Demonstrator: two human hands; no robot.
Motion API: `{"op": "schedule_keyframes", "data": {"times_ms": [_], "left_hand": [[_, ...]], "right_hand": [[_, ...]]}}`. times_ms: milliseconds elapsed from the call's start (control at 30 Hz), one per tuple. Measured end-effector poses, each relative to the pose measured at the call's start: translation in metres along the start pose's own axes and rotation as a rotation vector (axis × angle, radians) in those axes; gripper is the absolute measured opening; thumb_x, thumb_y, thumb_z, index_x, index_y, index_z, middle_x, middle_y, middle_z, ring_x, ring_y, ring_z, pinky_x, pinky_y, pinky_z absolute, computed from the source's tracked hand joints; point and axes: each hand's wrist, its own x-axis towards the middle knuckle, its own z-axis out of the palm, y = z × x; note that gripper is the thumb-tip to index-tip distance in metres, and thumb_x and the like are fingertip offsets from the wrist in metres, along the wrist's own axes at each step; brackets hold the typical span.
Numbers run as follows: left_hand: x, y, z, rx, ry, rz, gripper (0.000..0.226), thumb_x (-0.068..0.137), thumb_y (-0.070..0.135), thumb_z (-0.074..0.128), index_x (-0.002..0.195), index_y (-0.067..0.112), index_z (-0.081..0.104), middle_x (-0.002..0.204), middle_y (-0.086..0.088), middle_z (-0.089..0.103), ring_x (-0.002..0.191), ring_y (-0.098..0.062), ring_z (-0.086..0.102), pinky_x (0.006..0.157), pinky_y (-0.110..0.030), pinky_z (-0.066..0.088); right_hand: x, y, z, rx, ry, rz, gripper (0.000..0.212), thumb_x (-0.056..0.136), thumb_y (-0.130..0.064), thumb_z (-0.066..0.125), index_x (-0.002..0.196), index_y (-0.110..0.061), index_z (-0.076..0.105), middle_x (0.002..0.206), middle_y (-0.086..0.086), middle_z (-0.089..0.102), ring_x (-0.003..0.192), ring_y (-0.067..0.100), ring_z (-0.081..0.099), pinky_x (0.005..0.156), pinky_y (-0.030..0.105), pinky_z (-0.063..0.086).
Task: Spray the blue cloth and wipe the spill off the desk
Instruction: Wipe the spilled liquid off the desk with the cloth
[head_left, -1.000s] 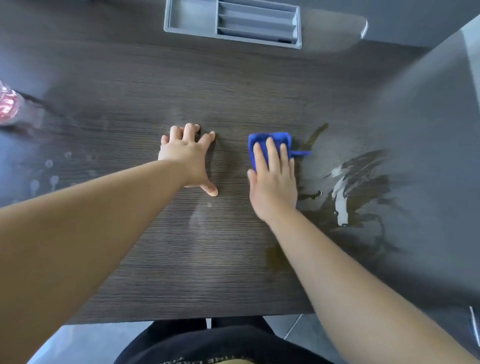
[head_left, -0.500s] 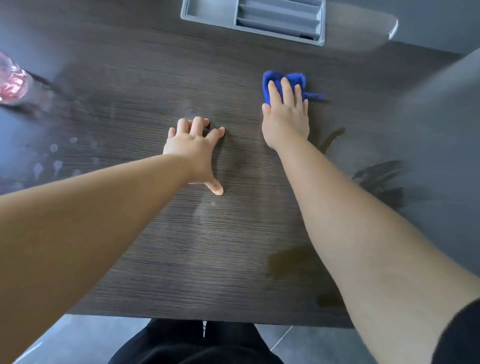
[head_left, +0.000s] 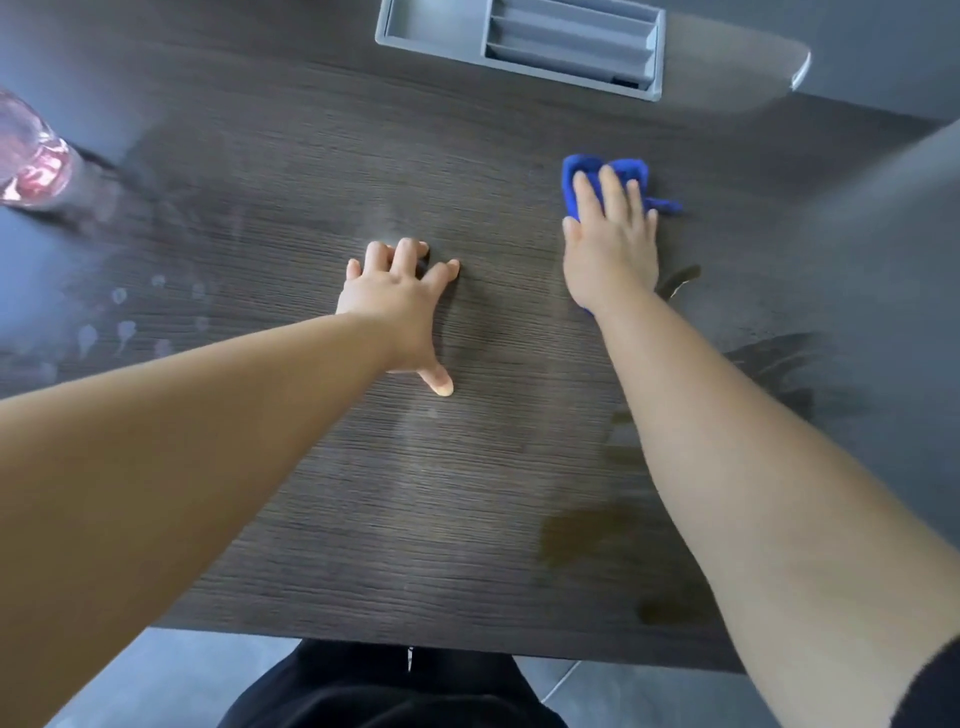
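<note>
Pressing blue cloth (head_left: 605, 174) flat: right hand (head_left: 610, 249), fingers straight | left hand (head_left: 397, 312) spread on desk (head_left: 311, 493)

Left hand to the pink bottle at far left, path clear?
Probably yes. The left hand rests on the desk holding nothing, and only bare, droplet-marked surface lies between it and the pink bottle; it's a sideways stretch, though.
</note>
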Motion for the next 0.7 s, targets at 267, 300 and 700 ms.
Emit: {"op": "schedule_keyframes", "data": {"times_ms": [267, 300, 700], "left_hand": [[0.0, 0.002, -0.002, 0.04, 0.002, 0.004, 0.13, 0.042, 0.062, 0.083, 0.147, 0.032, 0.012, 0.144, -0.005, 0.017, 0.132, -0.032, 0.015, 0.113, -0.052, 0.02], [-0.001, 0.003, -0.002, 0.035, 0.001, 0.001, 0.13, 0.042, 0.063, 0.083, 0.147, 0.032, 0.012, 0.144, -0.005, 0.017, 0.132, -0.032, 0.015, 0.113, -0.051, 0.02], [-0.006, 0.03, -0.015, 0.265, -0.059, -0.073, 0.117, 0.051, 0.055, 0.084, 0.142, 0.019, 0.02, 0.133, -0.009, 0.028, 0.123, -0.031, 0.032, 0.069, -0.035, 0.037]], "right_hand": [[-0.129, -0.043, 0.026, -0.053, -0.02, -0.105, 0.058, 0.1, -0.037, 0.033, 0.151, -0.02, 0.012, 0.159, 0.006, 0.006, 0.145, 0.032, 0.001, 0.116, 0.045, 0.0], [-0.122, -0.041, 0.025, -0.067, -0.026, -0.155, 0.057, 0.1, -0.036, 0.033, 0.151, -0.02, 0.014, 0.159, 0.005, 0.007, 0.145, 0.032, 0.002, 0.116, 0.045, 0.001], [-0.123, -0.011, 0.021, 0.0, 0.008, 0.158, 0.055, 0.102, -0.035, 0.027, 0.151, -0.019, 0.007, 0.159, 0.006, -0.001, 0.145, 0.03, -0.002, 0.117, 0.044, 0.001]]}}
